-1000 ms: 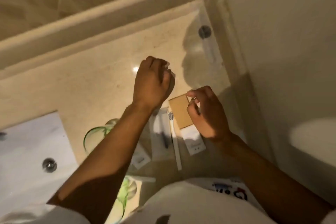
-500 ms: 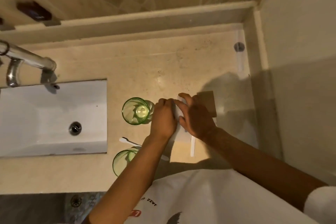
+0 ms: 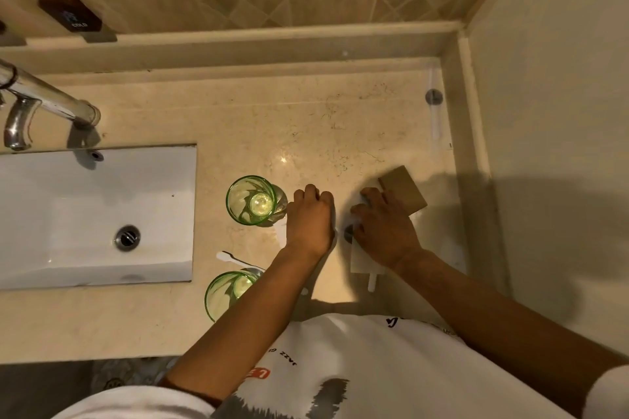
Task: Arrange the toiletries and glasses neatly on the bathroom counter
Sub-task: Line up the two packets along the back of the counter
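Two green glasses stand upright on the beige counter [image 3: 306, 133]: one [image 3: 253, 200] beside the sink, the other [image 3: 227, 291] nearer me, partly behind my left forearm. My left hand [image 3: 311, 221] rests palm down just right of the far glass. Its fingers are curled, and a white sliver [image 3: 281, 231] shows at its left edge. My right hand [image 3: 386, 226] lies on a flat white packet [image 3: 364, 260], fingers bent over its top edge. A white stick pokes out below the packet. A brown cardboard box [image 3: 405, 192] lies touching that hand's far side. A white toothbrush [image 3: 227, 257] lies between the glasses.
A white sink [image 3: 68, 214] with a drain fills the left side, with a chrome tap [image 3: 51, 102] above it. A raised ledge [image 3: 238, 48] runs along the back. The wall [image 3: 544, 146] closes the right side, where a clear strip with a round metal fitting [image 3: 434, 96] sits.
My hands, which were together on the white packet, have come apart. The left hand has shifted left towards the far glass, and the right hand stays on the packet.
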